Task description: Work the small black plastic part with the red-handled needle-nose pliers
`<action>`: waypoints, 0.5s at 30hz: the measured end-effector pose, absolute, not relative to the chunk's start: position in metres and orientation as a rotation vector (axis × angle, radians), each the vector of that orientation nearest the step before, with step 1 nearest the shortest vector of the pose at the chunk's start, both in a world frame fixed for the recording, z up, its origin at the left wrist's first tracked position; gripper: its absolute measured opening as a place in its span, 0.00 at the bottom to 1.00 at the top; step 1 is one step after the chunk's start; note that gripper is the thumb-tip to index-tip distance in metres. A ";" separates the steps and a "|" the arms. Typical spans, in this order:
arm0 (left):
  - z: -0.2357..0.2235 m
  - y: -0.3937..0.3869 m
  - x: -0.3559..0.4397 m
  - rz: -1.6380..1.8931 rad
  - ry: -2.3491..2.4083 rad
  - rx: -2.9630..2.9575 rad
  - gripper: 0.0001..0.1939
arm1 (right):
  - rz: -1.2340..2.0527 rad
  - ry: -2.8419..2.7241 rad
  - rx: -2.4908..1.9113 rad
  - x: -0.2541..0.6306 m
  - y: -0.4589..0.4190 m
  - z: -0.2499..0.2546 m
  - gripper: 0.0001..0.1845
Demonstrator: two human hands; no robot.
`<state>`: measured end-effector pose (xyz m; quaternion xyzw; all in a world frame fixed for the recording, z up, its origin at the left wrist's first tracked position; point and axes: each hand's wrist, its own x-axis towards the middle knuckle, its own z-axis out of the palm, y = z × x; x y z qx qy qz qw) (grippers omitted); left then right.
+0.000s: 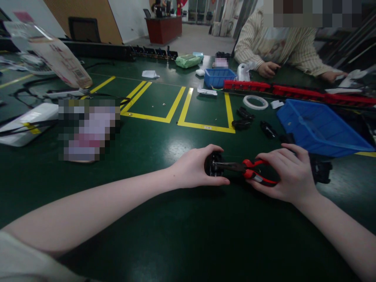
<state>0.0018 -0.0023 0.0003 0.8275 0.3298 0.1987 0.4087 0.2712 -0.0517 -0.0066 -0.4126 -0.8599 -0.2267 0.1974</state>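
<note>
My left hand (195,168) grips a small black part (214,163) between thumb and fingers, just above the dark green table (164,235). Its exact kind I cannot make out. In my right hand (289,172) are red-handled needle-nose pliers (248,168), with the fingers wrapped round the grips. The pliers' long jaws point left and their tips reach the black part. Whether the tips pinch it is too small to tell. Past my right hand lie more black parts (321,171), partly hidden by it.
A blue bin (323,125) stands at the right, near a tape roll (255,102) and black pieces (243,117). Red strips (293,92) lie before a seated person (273,47). A smaller blue bin (219,77) sits farther back. A bottle (58,58) and a phone (91,133) are left.
</note>
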 end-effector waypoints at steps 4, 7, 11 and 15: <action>0.005 -0.003 0.002 0.459 0.855 2.061 0.36 | -0.664 -2.405 -1.126 0.271 -0.053 -0.006 0.21; 0.008 -0.003 0.002 0.409 0.853 2.043 0.36 | -0.701 -2.410 -1.114 0.271 -0.053 -0.005 0.21; 0.008 -0.003 0.002 0.416 0.865 2.071 0.36 | -0.716 -2.419 -1.100 0.270 -0.053 -0.005 0.20; 0.004 -0.003 0.002 0.481 0.850 2.093 0.36 | -0.742 -2.388 -1.097 0.269 -0.052 -0.005 0.22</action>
